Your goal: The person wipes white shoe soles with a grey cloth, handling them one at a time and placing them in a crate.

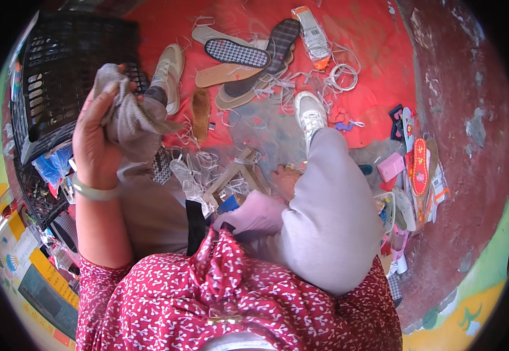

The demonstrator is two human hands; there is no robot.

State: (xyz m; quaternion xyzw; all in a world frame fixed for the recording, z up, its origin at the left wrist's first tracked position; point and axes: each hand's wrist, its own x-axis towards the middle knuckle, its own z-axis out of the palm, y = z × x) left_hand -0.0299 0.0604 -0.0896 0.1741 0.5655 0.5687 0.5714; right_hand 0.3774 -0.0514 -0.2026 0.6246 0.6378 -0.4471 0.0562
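Observation:
My left hand [95, 137] is raised beside the black crate, its fingers closed around a crumpled grey ribbed cloth [129, 120]. One end of the cloth hangs loose to the right. My right hand [286, 181] is low between my legs, beside a small wooden frame [240, 175]. My right leg covers part of that hand, and its grip is unclear. Tangled white cords and clear plastic [193, 172] lie around the frame. A brown fuzzy insole [200, 114] is on the floor near my left shoe [169, 76].
Several insoles [237, 54] overlap on the red floor sheet [377, 70] ahead, near a packaged item [313, 36] and a coil of white cord [343, 77]. A black plastic crate [61, 76] stands at left. Right of my knee are a red insole [419, 167] and a pink box [391, 167].

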